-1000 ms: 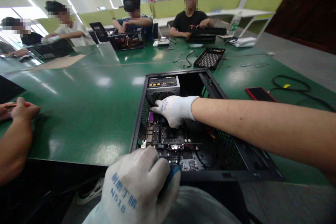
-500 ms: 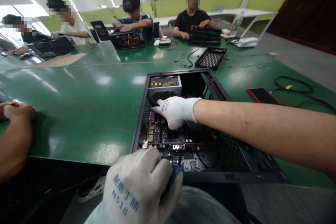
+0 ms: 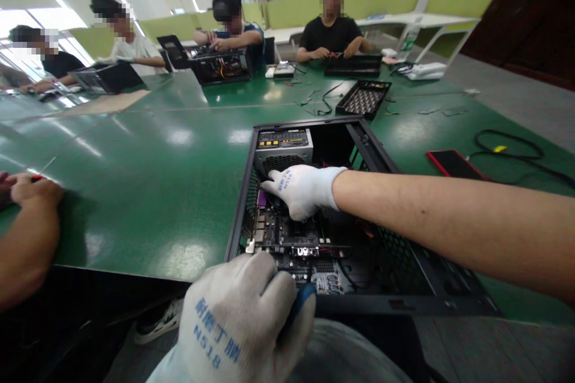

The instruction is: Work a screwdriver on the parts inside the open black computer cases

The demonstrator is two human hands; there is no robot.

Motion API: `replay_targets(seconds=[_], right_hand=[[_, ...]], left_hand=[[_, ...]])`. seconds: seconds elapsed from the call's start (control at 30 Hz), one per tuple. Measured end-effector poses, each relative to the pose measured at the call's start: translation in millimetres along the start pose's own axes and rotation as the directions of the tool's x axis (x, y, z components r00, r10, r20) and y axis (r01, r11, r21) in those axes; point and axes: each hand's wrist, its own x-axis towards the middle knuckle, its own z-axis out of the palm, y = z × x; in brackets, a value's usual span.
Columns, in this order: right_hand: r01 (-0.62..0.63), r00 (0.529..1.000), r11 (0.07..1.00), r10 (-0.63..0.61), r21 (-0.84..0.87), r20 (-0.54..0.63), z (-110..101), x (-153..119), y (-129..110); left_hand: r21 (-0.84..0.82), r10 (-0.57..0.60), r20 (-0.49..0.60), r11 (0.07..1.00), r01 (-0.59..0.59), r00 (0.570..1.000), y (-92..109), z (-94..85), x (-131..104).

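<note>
A black computer case (image 3: 395,305) lies on its side, its open face up, at the table's near edge. My right hand (image 3: 299,191), in a white glove, reaches into it just below the silver power supply (image 3: 283,139). Its visible fingers are stretched and apart over a dark round cooler (image 3: 277,204) on the motherboard (image 3: 281,230); the fingertips are partly hidden. My left hand (image 3: 242,317), also gloved, is closed at the case's near left corner. Whatever its curled fingers hold is hidden from view. Between the hands, a card (image 3: 305,250) crosses the board.
Right of the case lie a red-edged phone (image 3: 456,166) and a black cable (image 3: 521,158). A black perforated tray (image 3: 363,99) sits beyond it. Another person's hand (image 3: 36,191) rests at left. Across the green table (image 3: 171,191), several people work on computer cases.
The view has shifted slightly. Both my hands keep nearly the same places at the case. Across the table, the person in black has lowered a dark panel and moved their hands together over it.
</note>
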Motion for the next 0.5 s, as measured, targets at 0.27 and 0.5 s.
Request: replay_targets(seconds=[0.27, 0.5], right_hand=[[-0.019, 1.000, 1.000, 0.019, 0.009, 0.018, -2.0, -1.6, -1.8], [0.042, 0.999, 0.999, -0.043, -0.018, -0.026, 4.3, 2.2, 3.2]], left_hand=[[-0.011, -0.001, -0.014, 1.000, 0.001, 1.000, 1.0, -1.3, 2.8], [-0.021, -0.014, -0.013, 1.000, 0.014, 1.000, 1.5, -1.1, 3.8]])
